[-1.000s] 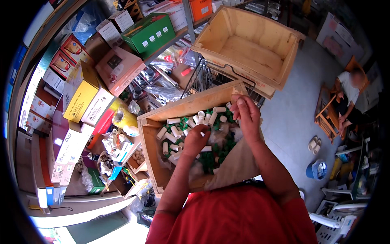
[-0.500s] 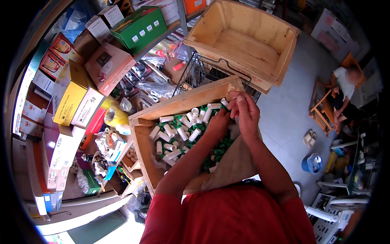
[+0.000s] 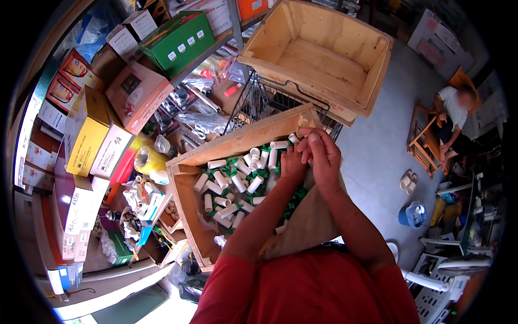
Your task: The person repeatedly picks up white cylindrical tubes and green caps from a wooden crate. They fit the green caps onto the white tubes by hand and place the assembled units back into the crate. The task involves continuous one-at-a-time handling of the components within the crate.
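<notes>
A wooden crate (image 3: 195,216) in front of me holds many short white plastic tubes (image 3: 254,184) and green plastic pieces (image 3: 294,201). Over its far right part my two hands meet. My left hand (image 3: 293,165) reaches in with its fingers curled, their tips partly hidden by the other hand. My right hand (image 3: 324,159) is closed, thumb and fingers pressed together above the left fingertips. Anything between the fingers is too small or hidden to make out. One white tube (image 3: 294,138) lies just beside the right fingertips. A tan cloth (image 3: 305,224) drapes over the crate's near right side.
A second wooden crate (image 3: 329,62) rests beyond, by a black wire basket (image 3: 259,105). Shelves at left carry a green box (image 3: 178,46), a yellow box (image 3: 89,132) and loose fittings. To the right, a person (image 3: 456,113) sits on a wooden chair near a blue bin (image 3: 414,215).
The view has shifted slightly, moving the surroundings a little leftward. My hands stay together over the same corner of the crate, the left fingers drawn slightly closer to the right ones.
</notes>
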The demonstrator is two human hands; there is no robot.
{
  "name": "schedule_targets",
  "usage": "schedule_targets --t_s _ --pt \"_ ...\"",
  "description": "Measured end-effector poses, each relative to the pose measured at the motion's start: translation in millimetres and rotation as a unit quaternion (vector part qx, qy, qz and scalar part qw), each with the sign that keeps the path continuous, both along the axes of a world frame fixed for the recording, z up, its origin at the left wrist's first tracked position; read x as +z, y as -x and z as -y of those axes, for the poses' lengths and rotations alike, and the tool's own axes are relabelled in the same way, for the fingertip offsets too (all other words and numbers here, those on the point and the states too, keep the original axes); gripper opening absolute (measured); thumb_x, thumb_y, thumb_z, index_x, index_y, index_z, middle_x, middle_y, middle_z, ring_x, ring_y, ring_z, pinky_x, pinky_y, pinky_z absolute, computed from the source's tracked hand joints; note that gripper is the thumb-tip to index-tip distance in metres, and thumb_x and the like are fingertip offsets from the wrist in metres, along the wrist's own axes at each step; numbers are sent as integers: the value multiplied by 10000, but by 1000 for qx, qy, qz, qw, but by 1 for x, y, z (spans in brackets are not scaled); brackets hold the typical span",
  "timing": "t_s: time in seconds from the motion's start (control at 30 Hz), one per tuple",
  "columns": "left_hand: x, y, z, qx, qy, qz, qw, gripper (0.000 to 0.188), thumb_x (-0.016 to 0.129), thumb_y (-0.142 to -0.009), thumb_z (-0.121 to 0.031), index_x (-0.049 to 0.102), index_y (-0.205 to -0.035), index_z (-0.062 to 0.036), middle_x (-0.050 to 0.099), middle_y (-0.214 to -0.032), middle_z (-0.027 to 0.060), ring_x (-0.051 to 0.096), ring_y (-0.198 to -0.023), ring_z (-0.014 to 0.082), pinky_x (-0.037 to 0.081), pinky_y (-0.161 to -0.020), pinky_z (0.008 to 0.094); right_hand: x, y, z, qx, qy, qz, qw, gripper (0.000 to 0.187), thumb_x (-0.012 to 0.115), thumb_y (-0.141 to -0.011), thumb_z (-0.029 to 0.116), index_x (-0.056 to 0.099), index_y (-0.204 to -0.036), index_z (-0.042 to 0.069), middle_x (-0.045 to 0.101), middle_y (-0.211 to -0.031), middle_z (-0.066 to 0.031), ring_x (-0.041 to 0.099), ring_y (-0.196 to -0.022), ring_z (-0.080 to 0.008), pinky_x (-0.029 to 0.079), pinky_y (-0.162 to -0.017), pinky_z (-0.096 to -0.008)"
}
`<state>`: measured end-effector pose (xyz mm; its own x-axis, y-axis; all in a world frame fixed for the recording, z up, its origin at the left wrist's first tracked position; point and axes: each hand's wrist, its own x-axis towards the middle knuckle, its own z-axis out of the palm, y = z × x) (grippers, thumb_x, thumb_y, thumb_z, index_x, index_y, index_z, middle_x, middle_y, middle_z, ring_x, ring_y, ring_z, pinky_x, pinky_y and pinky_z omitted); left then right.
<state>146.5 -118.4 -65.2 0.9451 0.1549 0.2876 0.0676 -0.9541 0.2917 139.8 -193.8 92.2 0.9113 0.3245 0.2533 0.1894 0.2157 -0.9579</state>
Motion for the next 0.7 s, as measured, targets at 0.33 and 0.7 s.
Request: schedule_targets --t_s 0.33,0.7 --pt "15 10 -20 -91 143 -58 984 147 584 -797 -181 599 -923 -107 631 -858 108 650 -832 309 527 -664 432 1 -1 1 -2 -3 1 1000 287 447 -1016 233 616 -1084 11 612 -769 -22 480 -582 -36 363 -547 -176" --pt "11 28 -36 -43 306 35 950 261 700 -719 -160 670 -967 -87 664 -857 172 657 -788 342 530 -679 417 3 1 2 -3 -14 1 1000 283 452 -1011 227 621 -1080 10 619 -761 -21 485 -579 -32 369 -536 -174"
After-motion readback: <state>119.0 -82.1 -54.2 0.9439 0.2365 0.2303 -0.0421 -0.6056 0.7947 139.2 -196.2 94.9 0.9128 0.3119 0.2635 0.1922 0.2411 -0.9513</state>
